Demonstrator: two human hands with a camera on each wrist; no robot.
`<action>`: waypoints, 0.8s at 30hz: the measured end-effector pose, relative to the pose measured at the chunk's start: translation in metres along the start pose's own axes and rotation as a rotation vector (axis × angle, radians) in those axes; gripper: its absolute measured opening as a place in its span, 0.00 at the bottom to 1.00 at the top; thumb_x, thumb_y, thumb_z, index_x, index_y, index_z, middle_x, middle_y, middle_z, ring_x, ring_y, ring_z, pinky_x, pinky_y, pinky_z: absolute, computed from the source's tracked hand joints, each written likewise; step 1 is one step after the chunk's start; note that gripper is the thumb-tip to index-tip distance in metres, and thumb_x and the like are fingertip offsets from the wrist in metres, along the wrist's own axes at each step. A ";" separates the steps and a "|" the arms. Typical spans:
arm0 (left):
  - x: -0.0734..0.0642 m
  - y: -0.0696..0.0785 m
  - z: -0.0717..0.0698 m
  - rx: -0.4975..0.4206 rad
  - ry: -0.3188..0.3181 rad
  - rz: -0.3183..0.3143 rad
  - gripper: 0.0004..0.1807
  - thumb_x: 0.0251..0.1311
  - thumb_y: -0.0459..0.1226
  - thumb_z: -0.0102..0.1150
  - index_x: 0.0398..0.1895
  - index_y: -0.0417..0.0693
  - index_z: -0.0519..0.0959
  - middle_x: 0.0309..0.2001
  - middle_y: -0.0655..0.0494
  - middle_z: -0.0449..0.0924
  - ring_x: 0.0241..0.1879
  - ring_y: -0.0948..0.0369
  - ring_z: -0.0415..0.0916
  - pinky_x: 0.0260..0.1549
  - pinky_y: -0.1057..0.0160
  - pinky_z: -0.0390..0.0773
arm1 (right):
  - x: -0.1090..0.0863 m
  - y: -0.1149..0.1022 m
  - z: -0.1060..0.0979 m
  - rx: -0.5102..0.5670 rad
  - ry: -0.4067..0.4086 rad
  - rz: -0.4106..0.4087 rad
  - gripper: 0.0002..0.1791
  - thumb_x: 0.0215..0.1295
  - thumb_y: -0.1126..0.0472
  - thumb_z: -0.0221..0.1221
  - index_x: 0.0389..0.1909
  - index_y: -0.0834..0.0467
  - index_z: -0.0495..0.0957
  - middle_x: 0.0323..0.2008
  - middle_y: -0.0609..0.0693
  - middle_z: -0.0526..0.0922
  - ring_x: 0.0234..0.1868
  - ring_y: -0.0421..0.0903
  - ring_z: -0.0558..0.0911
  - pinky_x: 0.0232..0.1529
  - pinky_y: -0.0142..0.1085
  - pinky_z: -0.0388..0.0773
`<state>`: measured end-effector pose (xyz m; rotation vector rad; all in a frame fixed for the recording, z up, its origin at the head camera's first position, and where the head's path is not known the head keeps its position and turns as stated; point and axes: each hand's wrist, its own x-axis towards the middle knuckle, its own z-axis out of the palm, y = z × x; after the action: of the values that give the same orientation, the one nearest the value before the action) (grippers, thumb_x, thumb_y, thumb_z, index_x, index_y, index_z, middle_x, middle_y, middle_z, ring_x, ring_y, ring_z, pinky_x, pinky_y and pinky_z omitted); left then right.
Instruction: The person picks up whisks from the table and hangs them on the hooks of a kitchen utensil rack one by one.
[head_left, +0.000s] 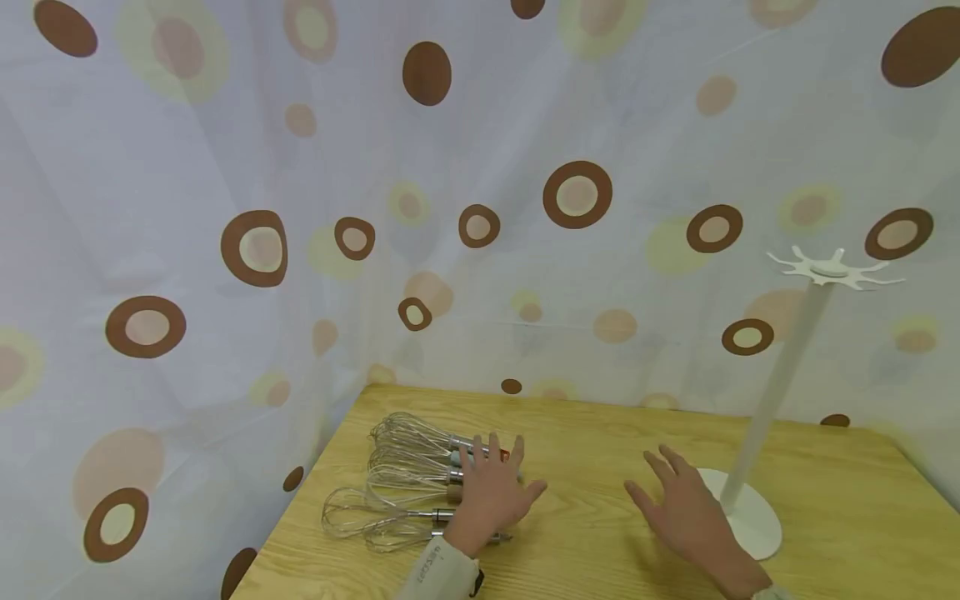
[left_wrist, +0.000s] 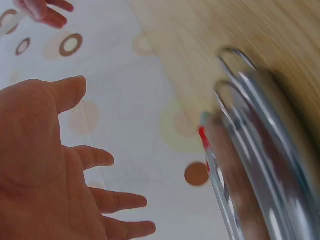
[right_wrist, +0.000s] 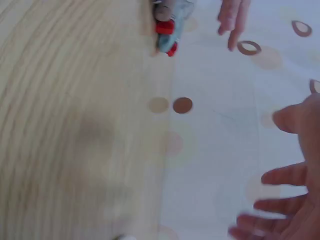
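Several metal whisks lie in a row at the left of the table, their wire heads pointing left; the frontmost large one (head_left: 360,512) has a round wire loop. My left hand (head_left: 491,496) is spread above their handles and hides part of them. In the left wrist view its palm (left_wrist: 45,165) faces shiny whisk handles (left_wrist: 270,155), some with hanging loops, and holds nothing. My right hand (head_left: 686,512), fingers extended and holding nothing, hovers left of a white stand (head_left: 780,375). The right wrist view shows handle ends with red parts (right_wrist: 165,27).
The stand has a round white base (head_left: 757,529) and a top ring of thin outward hooks (head_left: 828,268). A wood-grain table (head_left: 585,450) carries everything. A pale curtain with brown circles (head_left: 495,125) hangs along the back and left side.
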<state>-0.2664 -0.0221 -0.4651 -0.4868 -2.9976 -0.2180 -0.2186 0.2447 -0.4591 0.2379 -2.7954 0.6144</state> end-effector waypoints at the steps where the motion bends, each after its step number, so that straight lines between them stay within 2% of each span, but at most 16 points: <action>1: 0.003 0.005 0.000 -0.024 -0.007 0.015 0.41 0.62 0.67 0.37 0.73 0.57 0.56 0.68 0.37 0.57 0.66 0.36 0.51 0.60 0.34 0.50 | -0.001 0.001 -0.006 0.049 0.020 -0.003 0.35 0.68 0.41 0.52 0.60 0.68 0.70 0.59 0.70 0.67 0.52 0.68 0.72 0.43 0.55 0.75; 5: 0.019 0.024 0.000 -0.098 -0.047 0.052 0.40 0.63 0.64 0.41 0.74 0.56 0.55 0.68 0.40 0.58 0.67 0.41 0.53 0.62 0.38 0.52 | -0.002 0.011 -0.032 0.206 0.147 -0.053 0.20 0.70 0.53 0.54 0.53 0.63 0.76 0.49 0.58 0.78 0.42 0.50 0.80 0.36 0.40 0.79; 10: 0.043 0.051 0.001 -0.101 -0.063 0.113 0.39 0.63 0.64 0.42 0.73 0.59 0.55 0.68 0.48 0.59 0.66 0.48 0.56 0.63 0.44 0.54 | -0.004 0.029 -0.065 0.272 0.339 -0.121 0.09 0.67 0.64 0.57 0.46 0.61 0.80 0.38 0.46 0.82 0.36 0.26 0.76 0.33 0.22 0.74; 14: 0.062 0.079 0.002 -0.152 -0.080 0.193 0.38 0.64 0.63 0.43 0.72 0.55 0.57 0.67 0.54 0.61 0.66 0.54 0.59 0.63 0.52 0.59 | -0.001 0.041 -0.093 0.293 0.451 -0.081 0.05 0.66 0.65 0.57 0.38 0.61 0.80 0.30 0.31 0.79 0.31 0.20 0.73 0.29 0.17 0.70; 17: 0.072 0.101 0.001 -0.298 -0.112 0.237 0.37 0.66 0.60 0.43 0.72 0.52 0.57 0.67 0.57 0.61 0.66 0.58 0.59 0.61 0.59 0.62 | 0.005 0.047 -0.111 0.291 0.531 -0.018 0.06 0.66 0.63 0.56 0.33 0.62 0.78 0.25 0.26 0.75 0.28 0.20 0.72 0.26 0.18 0.67; 20: 0.078 0.125 -0.004 -0.522 -0.145 0.260 0.34 0.68 0.56 0.45 0.71 0.51 0.57 0.67 0.58 0.61 0.64 0.61 0.61 0.58 0.62 0.66 | 0.014 0.051 -0.128 0.302 0.603 0.061 0.07 0.67 0.62 0.55 0.31 0.61 0.74 0.23 0.26 0.71 0.26 0.23 0.69 0.24 0.19 0.64; 24: 0.079 0.154 -0.009 -0.770 -0.180 0.274 0.32 0.69 0.51 0.47 0.72 0.53 0.56 0.65 0.62 0.64 0.62 0.65 0.63 0.54 0.64 0.70 | 0.029 0.050 -0.148 0.371 0.612 0.130 0.04 0.71 0.59 0.50 0.34 0.48 0.68 0.28 0.30 0.69 0.28 0.29 0.67 0.23 0.21 0.63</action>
<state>-0.2911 0.1452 -0.4280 -1.0061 -2.8540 -1.3783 -0.2232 0.3505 -0.3403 -0.0607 -2.1082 1.0345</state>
